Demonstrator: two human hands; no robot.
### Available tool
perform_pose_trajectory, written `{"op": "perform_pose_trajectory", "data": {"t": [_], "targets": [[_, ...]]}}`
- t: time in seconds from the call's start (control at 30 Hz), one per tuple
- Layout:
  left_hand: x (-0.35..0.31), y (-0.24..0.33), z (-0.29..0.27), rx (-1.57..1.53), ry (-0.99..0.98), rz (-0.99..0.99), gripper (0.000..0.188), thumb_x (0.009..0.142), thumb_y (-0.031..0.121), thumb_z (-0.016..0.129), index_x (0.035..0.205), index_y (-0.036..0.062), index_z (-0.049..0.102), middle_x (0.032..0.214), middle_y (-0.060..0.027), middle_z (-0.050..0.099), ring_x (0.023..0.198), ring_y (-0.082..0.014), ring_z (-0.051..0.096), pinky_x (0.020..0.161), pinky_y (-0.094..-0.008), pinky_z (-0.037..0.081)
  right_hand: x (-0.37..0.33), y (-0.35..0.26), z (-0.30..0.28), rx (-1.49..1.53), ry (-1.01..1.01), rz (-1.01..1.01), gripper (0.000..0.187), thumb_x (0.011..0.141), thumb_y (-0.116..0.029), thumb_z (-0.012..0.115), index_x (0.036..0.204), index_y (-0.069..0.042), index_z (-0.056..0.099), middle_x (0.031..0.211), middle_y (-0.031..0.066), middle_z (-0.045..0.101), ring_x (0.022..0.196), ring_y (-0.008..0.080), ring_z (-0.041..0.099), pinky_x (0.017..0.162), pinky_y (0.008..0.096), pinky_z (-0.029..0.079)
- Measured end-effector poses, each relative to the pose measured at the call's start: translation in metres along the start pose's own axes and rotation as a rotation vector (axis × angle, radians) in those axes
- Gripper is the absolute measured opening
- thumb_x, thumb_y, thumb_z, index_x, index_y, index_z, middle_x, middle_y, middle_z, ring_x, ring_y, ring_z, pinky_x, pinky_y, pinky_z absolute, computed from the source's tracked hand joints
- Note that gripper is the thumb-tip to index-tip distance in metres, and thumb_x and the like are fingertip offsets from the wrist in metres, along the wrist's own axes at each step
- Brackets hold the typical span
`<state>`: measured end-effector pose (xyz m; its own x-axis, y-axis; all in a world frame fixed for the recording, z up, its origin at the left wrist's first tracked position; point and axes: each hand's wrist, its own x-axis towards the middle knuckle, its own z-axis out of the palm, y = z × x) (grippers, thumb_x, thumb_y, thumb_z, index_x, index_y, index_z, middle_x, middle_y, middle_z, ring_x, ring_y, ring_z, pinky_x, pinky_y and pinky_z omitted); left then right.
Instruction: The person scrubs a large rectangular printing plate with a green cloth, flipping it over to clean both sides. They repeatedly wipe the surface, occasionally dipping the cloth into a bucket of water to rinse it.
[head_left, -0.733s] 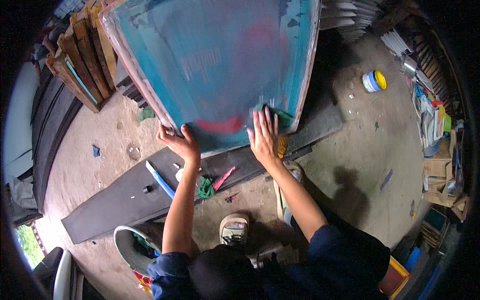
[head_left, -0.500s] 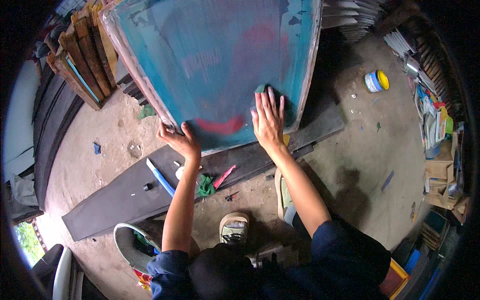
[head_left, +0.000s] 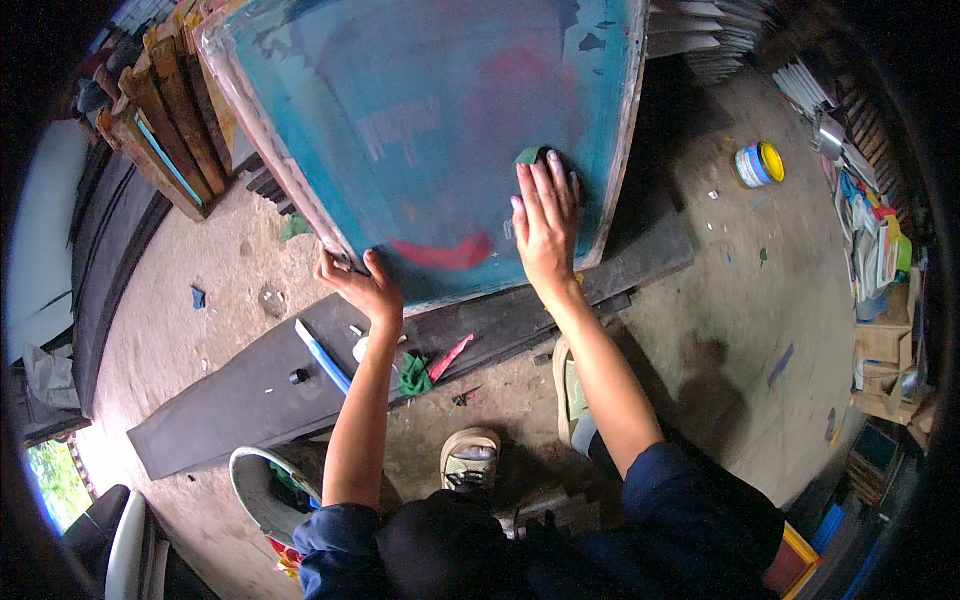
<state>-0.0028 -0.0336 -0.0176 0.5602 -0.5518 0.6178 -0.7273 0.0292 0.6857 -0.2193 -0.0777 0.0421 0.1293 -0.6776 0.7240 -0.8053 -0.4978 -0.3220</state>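
Note:
A large screen-printing frame (head_left: 330, 160) with blue-teal mesh tilts up in front of me, its lower edge at a dark board. Red stains show on the mesh, one of them a curved band near the bottom. My left hand (head_left: 362, 288) is closed round the frame's lower left corner, thumb on the front. Against the lower right part of the mesh, my right hand (head_left: 547, 230) presses a green cloth (head_left: 531, 155) under its straight fingers; most of the cloth is hidden beneath them.
On the dark board (head_left: 230, 410) lie a blue-and-white blade-like tool (head_left: 323, 356), a green rag (head_left: 414, 376) and a pink scrap (head_left: 450, 358). A bucket (head_left: 265, 490) stands by my left forearm. A yellow-rimmed can (head_left: 757, 165) sits on the floor at right. Wooden frames (head_left: 160, 130) lean at far left.
My right hand has slid slightly up and to the right over the mesh with the green cloth. My left hand keeps its hold on the frame's corner.

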Motion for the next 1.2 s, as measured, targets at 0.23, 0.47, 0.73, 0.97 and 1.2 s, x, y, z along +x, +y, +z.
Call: {"op": "perform_pose_trajectory", "data": {"t": [0.23, 0.47, 0.73, 0.97, 1.2], "targets": [[0.000, -0.005, 0.001, 0.013, 0.018, 0.029, 0.067, 0.083, 0.045, 0.051, 0.127, -0.0005, 0.027, 0.106, -0.0205, 0.035, 0.096, -0.0346, 0.040, 0.085, -0.0435, 0.033, 0.022, 0.009, -0.027, 0.206, 0.187, 0.088, 0.017, 0.072, 0.004, 0.063, 0.087, -0.004, 0.065, 0.086, 0.0069, 0.060, 0.084, 0.0206, 0.058, 0.071, 0.0290, 0.047], [-0.002, 0.001, 0.000, 0.005, -0.022, -0.047, 0.070, 0.085, 0.048, 0.047, 0.126, -0.0054, 0.026, 0.109, -0.0239, 0.036, 0.103, -0.0377, 0.038, 0.090, -0.0457, 0.031, 0.003, 0.017, -0.017, 0.207, 0.233, 0.348, 0.014, 0.071, 0.000, 0.064, 0.083, -0.006, 0.062, 0.087, 0.0073, 0.058, 0.081, 0.0243, 0.056, 0.071, 0.0343, 0.045], [-0.001, -0.003, 0.000, 0.021, 0.015, 0.021, 0.066, 0.085, 0.046, 0.049, 0.126, -0.0017, 0.028, 0.106, -0.0215, 0.036, 0.093, -0.0329, 0.040, 0.082, -0.0424, 0.034, -0.037, 0.025, -0.006, 0.237, -0.054, -0.154, 0.015, 0.067, 0.010, 0.061, 0.080, 0.001, 0.062, 0.086, 0.0112, 0.059, 0.085, 0.0260, 0.058, 0.071, 0.0338, 0.049], [-0.001, 0.005, 0.005, 0.008, 0.021, 0.048, 0.066, 0.084, 0.044, 0.050, 0.126, -0.0020, 0.028, 0.108, -0.0221, 0.036, 0.098, -0.0357, 0.040, 0.085, -0.0435, 0.033, -0.048, 0.035, -0.004, 0.194, -0.069, -0.132, 0.014, 0.067, 0.007, 0.059, 0.078, -0.001, 0.059, 0.084, 0.0106, 0.058, 0.088, 0.0277, 0.054, 0.075, 0.0359, 0.046], [-0.001, 0.000, 0.000, 0.023, 0.003, 0.005, 0.067, 0.083, 0.042, 0.053, 0.127, -0.0014, 0.028, 0.109, -0.0225, 0.036, 0.101, -0.0368, 0.039, 0.088, -0.0441, 0.032, -0.053, 0.017, -0.007, -0.058, -0.009, 0.169, 0.013, 0.069, -0.009, 0.066, 0.077, -0.018, 0.059, 0.083, -0.0028, 0.057, 0.085, 0.0198, 0.050, 0.078, 0.0382, 0.031]]}}
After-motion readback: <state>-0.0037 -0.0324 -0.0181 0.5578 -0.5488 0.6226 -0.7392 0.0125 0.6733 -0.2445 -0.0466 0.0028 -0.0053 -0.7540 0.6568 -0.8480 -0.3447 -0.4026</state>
